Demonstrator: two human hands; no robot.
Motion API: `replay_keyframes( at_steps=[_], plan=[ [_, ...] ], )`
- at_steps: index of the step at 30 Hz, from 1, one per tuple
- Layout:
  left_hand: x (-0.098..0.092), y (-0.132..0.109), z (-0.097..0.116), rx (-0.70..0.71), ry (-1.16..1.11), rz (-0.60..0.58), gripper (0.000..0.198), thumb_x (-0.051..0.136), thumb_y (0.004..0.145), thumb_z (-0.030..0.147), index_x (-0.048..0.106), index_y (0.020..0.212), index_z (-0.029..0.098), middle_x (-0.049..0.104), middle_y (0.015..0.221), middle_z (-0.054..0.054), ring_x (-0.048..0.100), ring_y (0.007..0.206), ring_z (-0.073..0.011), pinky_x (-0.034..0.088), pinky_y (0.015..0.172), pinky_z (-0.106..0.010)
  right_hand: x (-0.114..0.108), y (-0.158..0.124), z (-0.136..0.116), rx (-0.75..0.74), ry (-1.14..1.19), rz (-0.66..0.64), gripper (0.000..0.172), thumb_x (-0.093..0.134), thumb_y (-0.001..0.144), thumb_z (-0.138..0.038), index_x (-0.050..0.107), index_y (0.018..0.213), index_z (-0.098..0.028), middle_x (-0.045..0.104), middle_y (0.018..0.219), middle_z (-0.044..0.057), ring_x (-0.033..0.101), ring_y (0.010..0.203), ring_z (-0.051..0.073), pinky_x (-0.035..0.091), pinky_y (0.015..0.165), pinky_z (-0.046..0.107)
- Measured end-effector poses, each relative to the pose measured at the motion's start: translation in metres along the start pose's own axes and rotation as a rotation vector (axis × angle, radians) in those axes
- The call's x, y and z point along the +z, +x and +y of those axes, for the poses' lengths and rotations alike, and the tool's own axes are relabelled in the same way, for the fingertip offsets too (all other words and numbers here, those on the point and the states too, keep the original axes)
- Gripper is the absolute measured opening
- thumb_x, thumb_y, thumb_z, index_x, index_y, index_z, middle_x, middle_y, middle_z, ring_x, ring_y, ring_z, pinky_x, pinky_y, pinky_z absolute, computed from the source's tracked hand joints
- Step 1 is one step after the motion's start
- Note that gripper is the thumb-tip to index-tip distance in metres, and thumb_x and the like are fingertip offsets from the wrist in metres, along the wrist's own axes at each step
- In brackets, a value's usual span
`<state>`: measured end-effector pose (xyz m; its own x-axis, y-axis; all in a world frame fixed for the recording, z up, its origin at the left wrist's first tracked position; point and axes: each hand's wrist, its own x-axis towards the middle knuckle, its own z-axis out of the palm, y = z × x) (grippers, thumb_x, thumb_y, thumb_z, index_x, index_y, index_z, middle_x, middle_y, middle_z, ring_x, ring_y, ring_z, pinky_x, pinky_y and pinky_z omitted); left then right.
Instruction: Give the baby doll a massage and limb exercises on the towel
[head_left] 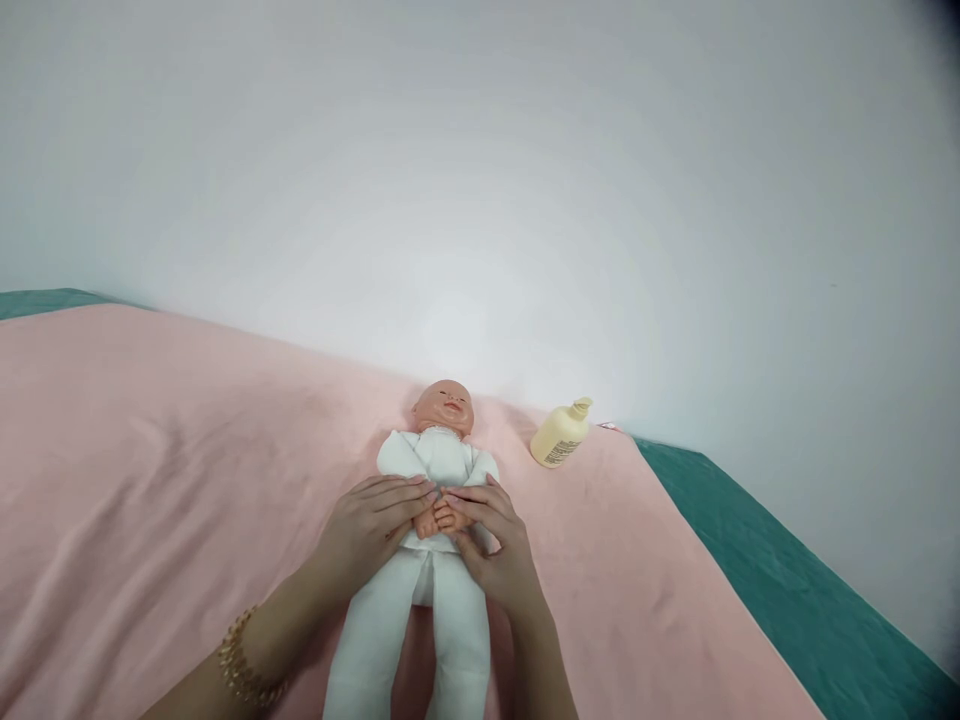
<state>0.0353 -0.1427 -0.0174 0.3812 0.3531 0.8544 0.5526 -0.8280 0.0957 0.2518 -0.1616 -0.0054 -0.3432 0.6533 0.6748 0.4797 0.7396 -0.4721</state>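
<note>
A baby doll in white clothes lies on its back on a pink blanket, head toward the wall. Its two small hands are drawn together over its belly. My left hand is closed over the doll's forearm and wrist on the left, fingers long and together. On the other side, my right hand grips the doll's other wrist, thumb below and fingers on top. The doll's wrists are partly hidden under my fingers. Its feet are out of the picture.
A pale yellow pump bottle stands right of the doll's head, near the wall. Green cloth shows beyond the blanket's right edge and at the far left. The blanket is wrinkled on the left. A beaded bracelet circles my left wrist.
</note>
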Motion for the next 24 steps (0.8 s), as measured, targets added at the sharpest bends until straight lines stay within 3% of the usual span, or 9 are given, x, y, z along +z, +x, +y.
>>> replay_keyframes(
  at_steps=[8, 12, 14, 16, 19, 22, 24],
  plan=[
    [-0.001, 0.003, 0.002, 0.003, 0.006, 0.019, 0.027, 0.051, 0.091, 0.009, 0.070, 0.108, 0.021, 0.076, 0.106, -0.002, 0.072, 0.095, -0.0165, 0.057, 0.086, -0.031, 0.002, 0.000, 0.000, 0.028, 0.000, 0.018, 0.043, 0.063, 0.081, -0.009, 0.067, 0.116, -0.034, 0.071, 0.112, 0.002, 0.065, 0.107, 0.020, 0.035, 0.112, 0.052],
    [-0.004, -0.002, 0.001, -0.110, -0.081, 0.098, 0.028, 0.058, 0.088, 0.010, 0.071, 0.108, 0.024, 0.076, 0.105, -0.001, 0.073, 0.094, -0.0175, 0.057, 0.088, -0.032, -0.003, -0.001, 0.003, 0.083, 0.057, 0.148, 0.034, 0.068, 0.083, -0.015, 0.069, 0.112, -0.032, 0.073, 0.110, 0.004, 0.067, 0.104, 0.021, 0.038, 0.110, 0.054],
    [-0.008, -0.004, 0.002, -0.315, -0.193, 0.176, 0.022, 0.064, 0.085, 0.016, 0.074, 0.103, 0.025, 0.076, 0.102, -0.001, 0.073, 0.092, -0.0198, 0.058, 0.085, -0.033, -0.006, -0.002, 0.004, 0.168, 0.116, 0.276, 0.029, 0.071, 0.081, -0.019, 0.071, 0.109, -0.030, 0.074, 0.109, 0.005, 0.068, 0.105, 0.024, 0.041, 0.108, 0.054],
    [-0.014, -0.004, 0.001, -0.650, -0.306, 0.239, 0.018, 0.072, 0.081, 0.026, 0.075, 0.098, 0.026, 0.077, 0.101, -0.002, 0.072, 0.093, -0.0240, 0.059, 0.082, -0.036, -0.008, -0.003, 0.004, 0.279, 0.187, 0.426, 0.029, 0.073, 0.079, -0.022, 0.071, 0.108, -0.026, 0.073, 0.109, 0.007, 0.067, 0.106, 0.026, 0.045, 0.105, 0.054],
    [-0.023, -0.001, -0.006, -1.091, -0.458, 0.397, 0.030, 0.079, 0.073, 0.034, 0.075, 0.101, 0.025, 0.075, 0.107, -0.003, 0.068, 0.105, -0.0269, 0.055, 0.093, -0.039, -0.012, -0.002, 0.003, 0.406, 0.318, 0.663, 0.032, 0.076, 0.078, -0.026, 0.069, 0.109, -0.021, 0.072, 0.112, 0.009, 0.067, 0.108, 0.028, 0.049, 0.100, 0.052],
    [-0.026, -0.005, -0.023, -1.270, -0.705, 0.715, 0.031, 0.080, 0.073, 0.032, 0.072, 0.101, 0.022, 0.072, 0.110, -0.003, 0.064, 0.111, -0.0216, 0.051, 0.100, -0.033, -0.015, 0.001, 0.004, 0.500, 0.388, 0.899, 0.039, 0.078, 0.075, -0.031, 0.068, 0.111, -0.018, 0.069, 0.118, 0.011, 0.064, 0.114, 0.028, 0.048, 0.101, 0.050],
    [-0.025, -0.012, -0.036, -1.336, -0.845, 0.804, 0.020, 0.073, 0.080, 0.031, 0.069, 0.097, 0.020, 0.070, 0.099, -0.002, 0.067, 0.097, -0.0153, 0.054, 0.091, -0.026, -0.019, 0.002, 0.008, 0.573, 0.410, 1.019, 0.043, 0.079, 0.075, -0.035, 0.067, 0.113, -0.018, 0.065, 0.126, 0.011, 0.060, 0.120, 0.027, 0.046, 0.105, 0.048]
  ],
)
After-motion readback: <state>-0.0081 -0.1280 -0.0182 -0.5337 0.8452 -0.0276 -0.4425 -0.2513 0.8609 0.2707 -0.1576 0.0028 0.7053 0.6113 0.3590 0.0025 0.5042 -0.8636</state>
